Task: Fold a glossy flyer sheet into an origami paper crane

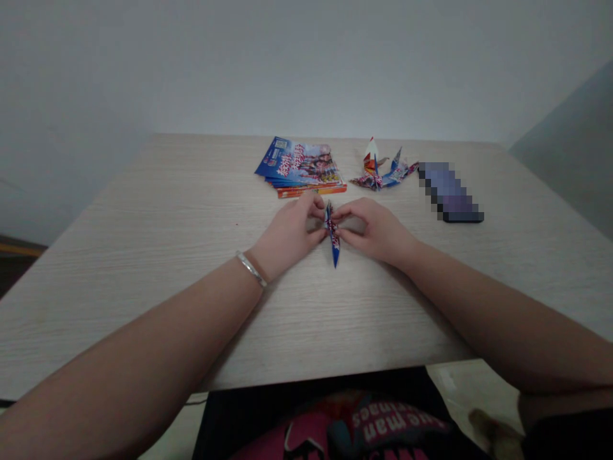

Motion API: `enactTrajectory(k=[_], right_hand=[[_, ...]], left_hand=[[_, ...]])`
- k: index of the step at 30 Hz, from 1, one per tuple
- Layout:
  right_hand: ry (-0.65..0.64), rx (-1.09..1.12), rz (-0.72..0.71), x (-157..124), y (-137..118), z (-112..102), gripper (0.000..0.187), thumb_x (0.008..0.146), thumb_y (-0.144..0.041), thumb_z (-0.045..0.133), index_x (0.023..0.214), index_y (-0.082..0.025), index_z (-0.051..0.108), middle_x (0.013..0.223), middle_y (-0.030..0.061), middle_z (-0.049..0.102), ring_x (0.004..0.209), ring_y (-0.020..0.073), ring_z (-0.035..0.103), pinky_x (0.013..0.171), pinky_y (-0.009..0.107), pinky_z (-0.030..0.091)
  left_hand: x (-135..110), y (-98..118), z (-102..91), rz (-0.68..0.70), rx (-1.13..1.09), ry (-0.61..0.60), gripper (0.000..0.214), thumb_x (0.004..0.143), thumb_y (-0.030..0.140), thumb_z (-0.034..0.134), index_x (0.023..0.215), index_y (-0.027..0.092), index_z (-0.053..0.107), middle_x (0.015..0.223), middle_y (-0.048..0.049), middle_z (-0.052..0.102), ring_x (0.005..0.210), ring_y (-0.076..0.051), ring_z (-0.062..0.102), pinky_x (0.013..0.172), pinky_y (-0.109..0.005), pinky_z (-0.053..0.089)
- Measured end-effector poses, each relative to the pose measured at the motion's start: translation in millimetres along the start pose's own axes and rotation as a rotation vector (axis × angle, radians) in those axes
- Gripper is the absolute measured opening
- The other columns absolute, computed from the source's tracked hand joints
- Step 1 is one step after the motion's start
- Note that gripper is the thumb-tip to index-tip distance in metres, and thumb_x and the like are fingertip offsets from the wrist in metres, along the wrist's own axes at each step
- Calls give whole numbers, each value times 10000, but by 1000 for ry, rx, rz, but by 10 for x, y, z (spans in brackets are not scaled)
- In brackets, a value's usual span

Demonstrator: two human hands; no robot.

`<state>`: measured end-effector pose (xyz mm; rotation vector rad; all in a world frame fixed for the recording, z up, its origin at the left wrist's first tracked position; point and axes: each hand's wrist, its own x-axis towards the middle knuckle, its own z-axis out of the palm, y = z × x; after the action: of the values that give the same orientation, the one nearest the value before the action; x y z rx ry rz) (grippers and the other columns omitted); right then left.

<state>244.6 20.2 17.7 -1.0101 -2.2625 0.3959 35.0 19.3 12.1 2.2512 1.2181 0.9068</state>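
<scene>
Both of my hands meet at the middle of a pale wooden table (143, 255). Between them is a narrow folded piece of printed blue paper (333, 246), its pointed end aimed toward me. My left hand (290, 233), with a silver bangle on its wrist, pinches the paper from the left with closed fingers. From the right, my right hand (376, 230) pinches the same piece. Only the paper's lower tip and a strip of its middle show between the fingers.
A fanned stack of colourful printed sheets (301, 167) lies behind my hands. To its right sit folded paper cranes (380, 172), then a dark phone (450, 191), partly blurred. The table's near edge runs just above my lap.
</scene>
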Motion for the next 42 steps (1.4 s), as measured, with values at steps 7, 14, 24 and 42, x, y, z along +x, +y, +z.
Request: enactTrajectory(k=[7, 14, 24, 42], right_hand=[[-131, -144, -159, -13, 119, -25, 274, 852, -169, 624, 1090, -201, 758, 1102, 90, 771, 1052, 252, 681, 984, 430, 489], [-131, -236, -250, -31, 162, -50, 261, 889, -224, 627, 1104, -200, 772, 1150, 100, 762, 1102, 272, 653, 1002, 468, 482], [-213, -498, -287, 1, 39, -86, 286, 1018, -315, 517, 1071, -192, 770, 1134, 83, 769, 1103, 279, 628, 949, 435, 475], [-199, -599, -295, 21, -79, -127, 223, 951, -226, 548, 869, -162, 745, 880, 94, 764, 909, 261, 620, 818, 394, 457]], left_hand=[[13, -92, -138, 213, 362, -68, 195, 890, 297, 668, 1028, 164, 700, 1104, -112, 699, 1129, -296, 610, 1038, -475, 473], [54, 34, -273, 351, 533, -281, 217, 952, 251, 549, 1007, 182, 747, 1029, -96, 736, 958, -253, 664, 891, -409, 514], [60, 115, -264, 321, 615, -317, 247, 938, 283, 531, 949, 153, 741, 988, -115, 754, 942, -272, 689, 901, -425, 522], [40, 176, -195, 411, 671, -277, 249, 952, 249, 525, 907, 154, 750, 980, -98, 768, 927, -262, 691, 936, -444, 500]])
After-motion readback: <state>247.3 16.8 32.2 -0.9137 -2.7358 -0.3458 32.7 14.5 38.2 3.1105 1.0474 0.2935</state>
